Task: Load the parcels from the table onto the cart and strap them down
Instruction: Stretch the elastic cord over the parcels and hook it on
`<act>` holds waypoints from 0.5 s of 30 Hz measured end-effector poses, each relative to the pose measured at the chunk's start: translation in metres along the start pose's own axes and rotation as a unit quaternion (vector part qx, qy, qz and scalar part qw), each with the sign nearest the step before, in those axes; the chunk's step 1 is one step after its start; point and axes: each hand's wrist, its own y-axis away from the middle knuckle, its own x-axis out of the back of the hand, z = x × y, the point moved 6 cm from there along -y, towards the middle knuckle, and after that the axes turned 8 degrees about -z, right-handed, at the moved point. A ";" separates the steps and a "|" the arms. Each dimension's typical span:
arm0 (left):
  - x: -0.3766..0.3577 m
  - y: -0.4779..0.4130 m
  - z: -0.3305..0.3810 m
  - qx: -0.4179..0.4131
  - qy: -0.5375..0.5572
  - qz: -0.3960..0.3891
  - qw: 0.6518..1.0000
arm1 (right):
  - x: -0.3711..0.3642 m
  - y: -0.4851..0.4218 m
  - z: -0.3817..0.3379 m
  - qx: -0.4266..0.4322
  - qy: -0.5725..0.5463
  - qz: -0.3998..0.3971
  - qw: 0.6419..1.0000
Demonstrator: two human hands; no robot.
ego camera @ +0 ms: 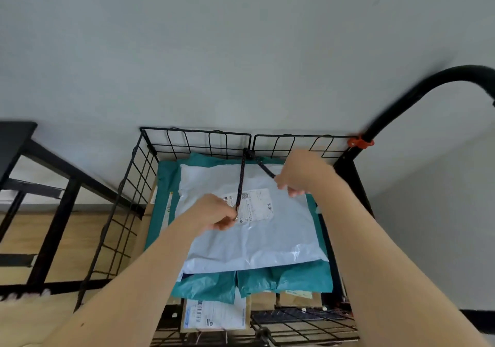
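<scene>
At far left, a black table [16,135] stands beside the cart [128,185], whose wire wall comes next. Inside the cart I see the stack: a white parcel [254,244] on top, teal parcels [284,277] beneath it, and a labelled box [214,316] showing at the near edge. My left hand [214,212] is over the white parcel, its fingers curled round the end of a cord [240,183] that runs straight to the middle of the far rail. My right hand [297,175], nearer that rail, has its fingers clenched on a second strand [263,168] from the same anchor. At far right, an orange clip [359,142] sits where the curved handle [417,92] meets the frame.
</scene>
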 end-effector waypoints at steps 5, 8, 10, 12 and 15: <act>-0.015 0.026 -0.039 0.042 -0.043 -0.027 0.998 | -0.055 0.024 0.012 0.025 -0.117 -0.137 0.983; -0.029 0.036 -0.065 0.078 -0.076 -0.069 0.992 | -0.083 0.031 0.028 0.013 -0.189 -0.198 0.962; -0.034 0.041 -0.075 0.086 -0.086 -0.075 0.990 | -0.101 0.033 0.039 0.006 -0.191 -0.243 0.951; -0.033 0.042 -0.076 0.059 -0.086 -0.052 0.993 | -0.122 0.035 0.050 -0.006 -0.187 -0.302 0.935; -0.032 0.038 -0.068 -0.003 -0.058 -0.015 0.998 | -0.147 0.035 0.064 -0.005 -0.184 -0.358 0.915</act>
